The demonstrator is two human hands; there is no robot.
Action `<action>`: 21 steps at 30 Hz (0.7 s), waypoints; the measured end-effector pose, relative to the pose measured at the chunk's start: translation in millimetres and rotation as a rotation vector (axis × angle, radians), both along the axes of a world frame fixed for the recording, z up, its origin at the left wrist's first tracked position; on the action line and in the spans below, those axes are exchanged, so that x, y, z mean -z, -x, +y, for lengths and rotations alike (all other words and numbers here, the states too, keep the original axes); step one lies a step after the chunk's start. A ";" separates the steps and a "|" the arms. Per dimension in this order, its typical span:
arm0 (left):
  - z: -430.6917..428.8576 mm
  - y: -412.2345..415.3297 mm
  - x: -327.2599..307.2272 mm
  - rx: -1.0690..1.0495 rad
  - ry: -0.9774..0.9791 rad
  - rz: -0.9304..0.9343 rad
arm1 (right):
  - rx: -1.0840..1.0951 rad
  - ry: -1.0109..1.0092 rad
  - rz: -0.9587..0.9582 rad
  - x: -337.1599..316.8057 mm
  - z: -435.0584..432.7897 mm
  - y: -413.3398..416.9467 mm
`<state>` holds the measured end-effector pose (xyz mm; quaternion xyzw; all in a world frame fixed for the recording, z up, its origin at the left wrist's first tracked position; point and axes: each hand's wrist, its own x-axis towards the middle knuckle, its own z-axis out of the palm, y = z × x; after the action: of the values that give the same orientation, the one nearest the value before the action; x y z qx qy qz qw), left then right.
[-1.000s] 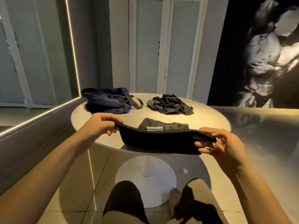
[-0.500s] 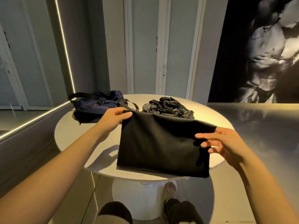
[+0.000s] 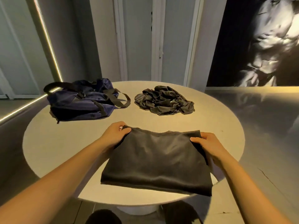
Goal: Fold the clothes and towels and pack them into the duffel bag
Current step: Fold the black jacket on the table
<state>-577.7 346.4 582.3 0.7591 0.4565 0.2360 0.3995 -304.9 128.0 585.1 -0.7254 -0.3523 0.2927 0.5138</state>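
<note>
A black folded cloth (image 3: 155, 160) lies flat at the near edge of the round white table (image 3: 53, 143). My left hand (image 3: 114, 135) pinches its far left corner. My right hand (image 3: 208, 146) grips its far right corner, thumb on top. A navy duffel bag (image 3: 80, 101) with black straps sits at the table's far left. A crumpled dark garment (image 3: 163, 100) lies in a heap at the far middle, apart from both hands.
A lit strip runs along the low ledge (image 3: 19, 109) left of the table. A shiny metal surface (image 3: 267, 120) spreads to the right. White doors (image 3: 139, 38) stand behind the table. My legs show below the table's front edge.
The black cloth was held up in the air by both hands; now it lies spread on the table's near edge, over where a folded dark piece lay. Both hands came down with it.
</note>
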 end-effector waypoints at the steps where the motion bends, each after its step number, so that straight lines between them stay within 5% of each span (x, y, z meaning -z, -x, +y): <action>1: 1.6 -1.3 1.5 -0.007 -0.035 0.014 | -0.006 0.018 -0.046 0.0 5.8 -2.8; 13: 19.9 -23.9 9.4 -0.215 -0.195 0.272 | 0.172 0.314 -0.527 22.1 55.3 -27.1; 21: 24.1 -14.3 0.9 -0.133 0.010 0.168 | 0.218 0.330 -0.515 31.0 61.4 -29.7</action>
<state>-563.4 370.5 581.4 0.7423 0.5389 0.1950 0.3471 -275.2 189.5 554.2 -0.8825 -0.3388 0.0961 0.3117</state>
